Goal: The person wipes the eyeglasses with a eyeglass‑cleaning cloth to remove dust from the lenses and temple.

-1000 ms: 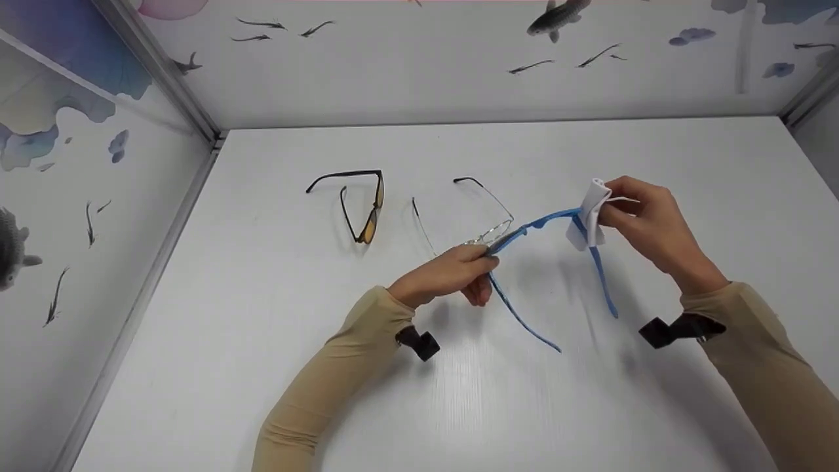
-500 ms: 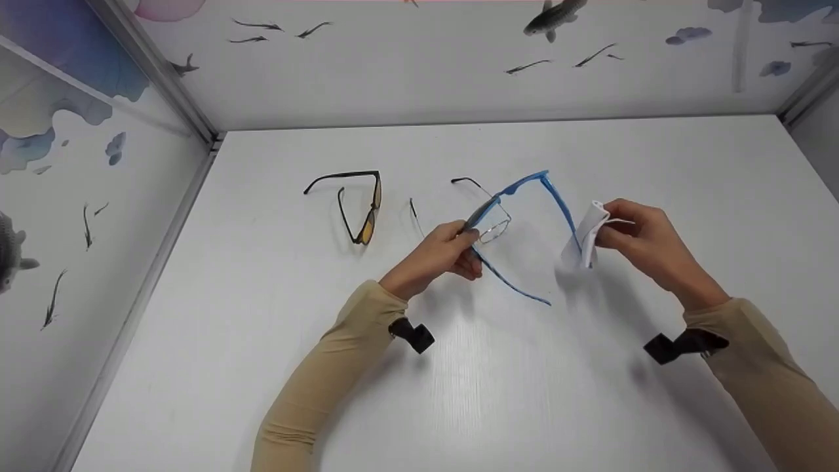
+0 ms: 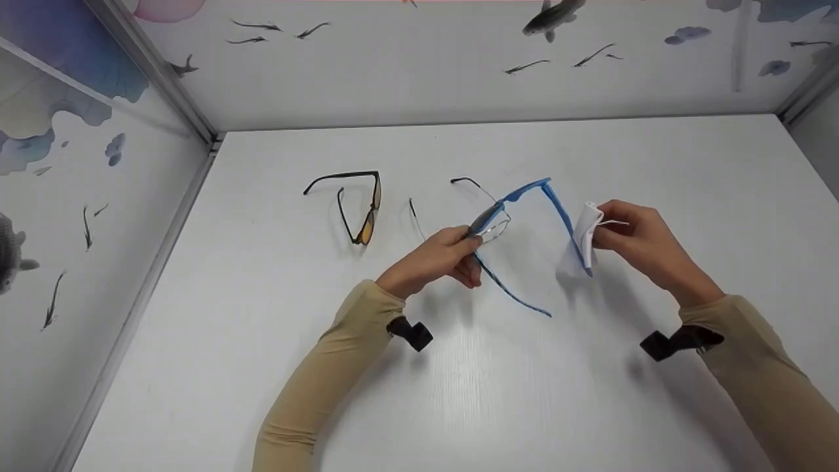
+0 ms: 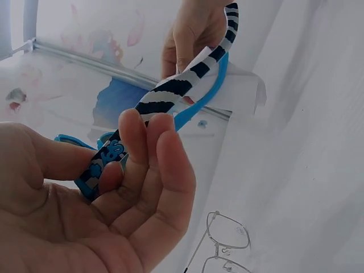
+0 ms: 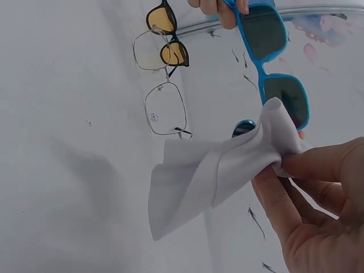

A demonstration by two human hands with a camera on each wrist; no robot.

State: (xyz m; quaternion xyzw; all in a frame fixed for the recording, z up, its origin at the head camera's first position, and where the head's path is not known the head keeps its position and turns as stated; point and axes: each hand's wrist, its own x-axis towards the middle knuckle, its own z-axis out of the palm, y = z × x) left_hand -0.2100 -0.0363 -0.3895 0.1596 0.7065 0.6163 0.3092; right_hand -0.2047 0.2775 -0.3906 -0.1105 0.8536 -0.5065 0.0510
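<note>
My left hand (image 3: 438, 257) pinches blue sunglasses (image 3: 524, 190) at one end of the frame, near a hinge, and holds them above the table. Dark lenses show in the right wrist view, and the left wrist view shows a black-and-white striped temple (image 4: 168, 94). With thumb and fingers my right hand (image 3: 639, 239) pinches a folded white cloth (image 3: 585, 229). The cloth lies against the far temple arm of the sunglasses, close to its tip. Partly hidden behind the left hand and the sunglasses are thin wire-rimmed glasses (image 5: 165, 109).
Black-framed glasses with yellow lenses (image 3: 368, 226) rest on the white table (image 3: 262, 314), left of the wire-rimmed pair, temples unfolded. Panels printed with fish (image 3: 554, 18) border the table at the back and left.
The blue sunglasses have tilted and shifted slightly left with my left hand. My right hand has moved down, and the cloth has slid from the hinge along the temple arm toward its tip.
</note>
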